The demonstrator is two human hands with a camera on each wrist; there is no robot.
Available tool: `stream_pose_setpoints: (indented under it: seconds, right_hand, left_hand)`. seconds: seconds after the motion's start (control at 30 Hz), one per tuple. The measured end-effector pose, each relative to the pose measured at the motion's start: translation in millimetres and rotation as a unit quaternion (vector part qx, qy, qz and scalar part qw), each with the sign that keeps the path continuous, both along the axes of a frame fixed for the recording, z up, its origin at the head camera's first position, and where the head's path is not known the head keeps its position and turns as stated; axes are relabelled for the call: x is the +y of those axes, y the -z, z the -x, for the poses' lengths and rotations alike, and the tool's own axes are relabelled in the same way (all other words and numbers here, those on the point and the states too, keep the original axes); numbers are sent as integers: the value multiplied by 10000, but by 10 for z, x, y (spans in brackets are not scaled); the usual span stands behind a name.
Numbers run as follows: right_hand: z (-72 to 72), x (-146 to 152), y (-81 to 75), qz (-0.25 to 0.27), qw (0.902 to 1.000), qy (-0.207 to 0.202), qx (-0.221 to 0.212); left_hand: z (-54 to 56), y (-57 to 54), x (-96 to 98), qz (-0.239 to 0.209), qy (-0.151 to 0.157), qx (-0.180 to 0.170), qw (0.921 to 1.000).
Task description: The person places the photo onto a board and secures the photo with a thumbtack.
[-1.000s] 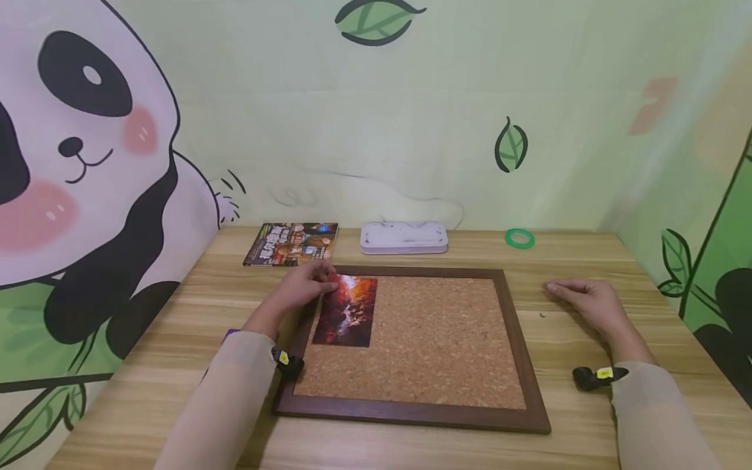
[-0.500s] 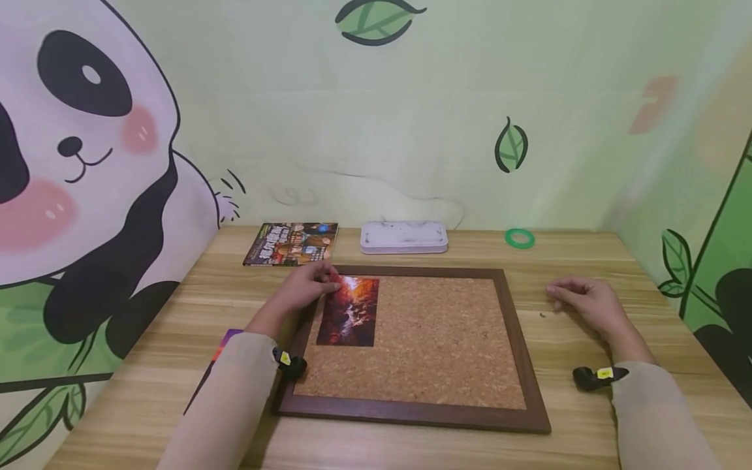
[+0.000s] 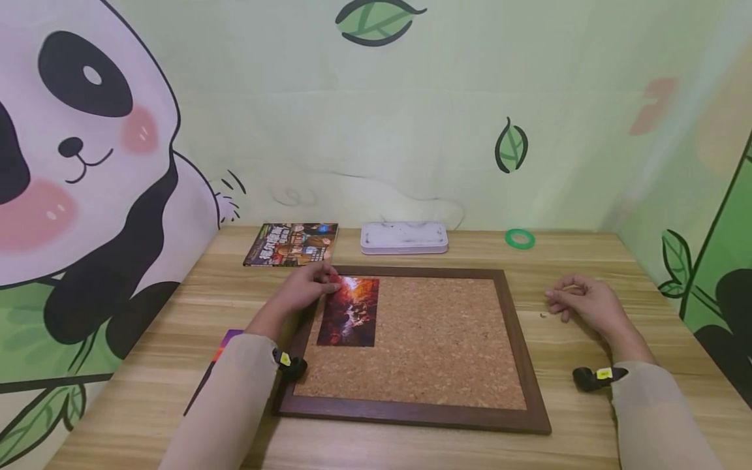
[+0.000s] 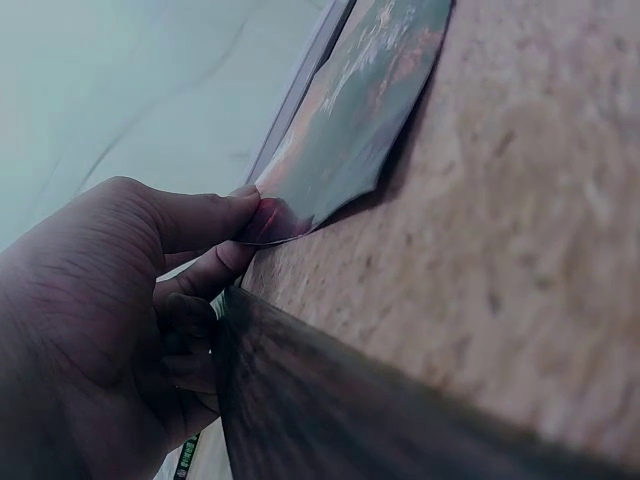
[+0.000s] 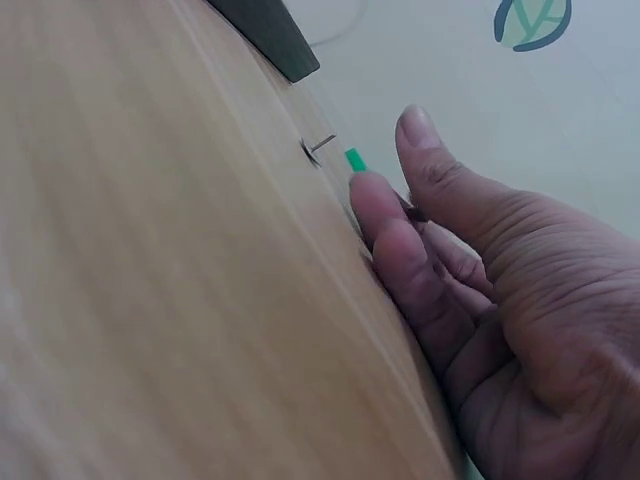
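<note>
My left hand [image 3: 302, 287] pinches the upper left corner of a photo print [image 3: 350, 313] with a fiery red and dark scene. The print lies over the left part of a cork board [image 3: 440, 339] framed in brown wood; in the left wrist view its pinched edge is lifted off the cork. Right of the board, my right hand [image 3: 590, 303] hovers low over the table with curled fingers. Between its thumb and fingers sits a small dark thumbtack [image 5: 412, 211], partly hidden. Another thumbtack [image 5: 316, 148] rests point up on the table close to the fingertips.
Along the back of the table [image 3: 587, 254] lie a comic-style book [image 3: 294, 243], a white tin case [image 3: 403, 237] and a green tape roll [image 3: 519, 239]. A colourful print [image 3: 219, 356] is partly under the left sleeve. A painted wall stands behind.
The photo print has shifted slightly right on the cork with my left hand. My right hand's fingers have curled more, staying in about the same place.
</note>
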State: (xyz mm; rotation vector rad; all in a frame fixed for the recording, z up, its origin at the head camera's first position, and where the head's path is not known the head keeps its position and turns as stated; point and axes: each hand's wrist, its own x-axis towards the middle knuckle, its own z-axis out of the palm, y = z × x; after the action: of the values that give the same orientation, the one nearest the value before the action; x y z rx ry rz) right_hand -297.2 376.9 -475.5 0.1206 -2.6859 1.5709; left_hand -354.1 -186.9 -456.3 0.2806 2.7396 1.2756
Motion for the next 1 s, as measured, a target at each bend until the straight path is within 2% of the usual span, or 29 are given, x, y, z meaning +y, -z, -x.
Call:
stream_pose_setpoints:
  seconds: [0.1,0.17,0.3,0.37,0.53,1.0]
  right_hand:
    - [11,-2,-32,103,9995,39,-310]
    - [16,4,-65,507,9969,-43,-605]
    - [7,52,-130,1620,9791,-402,-1159]
    - [-6,85,-149,1892,9712,-578,-1330]
    - [-30,134,-149,2170,9627,-790,-1409]
    - [-24,126,-110,2702,9521,-578,-1308]
  left_hand:
    - [-5,-5,2,0,-8,2,10000]
    - [-8,-8,4,-1,-19,-1,10000]
    - [-11,-9,6,9,-33,5,10000]
    - [-11,-7,6,15,-34,3,10000]
    - [-11,-5,4,-29,-50,-14,10000]
    - [-5,5,0,-39,-39,8,10000]
